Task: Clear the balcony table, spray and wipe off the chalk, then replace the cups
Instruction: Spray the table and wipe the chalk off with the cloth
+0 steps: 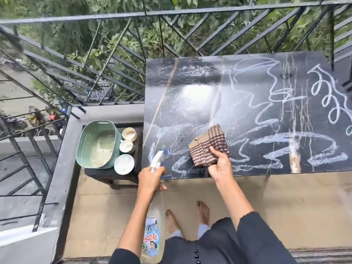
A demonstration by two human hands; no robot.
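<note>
The black marble-look table carries white chalk scribbles over its right and front parts, while its left part is wet and smeared. My right hand presses a folded brown striped cloth onto the table near the front edge. My left hand grips the neck of a clear spray bottle, its white nozzle aimed at the table's front left corner. Three pale cups stand on a low dark stool to the table's left, beside a green basket.
A black metal railing runs behind and to the left, with greenery beyond. A grey ledge borders the stool. My bare feet stand on beige floor tiles in front of the table.
</note>
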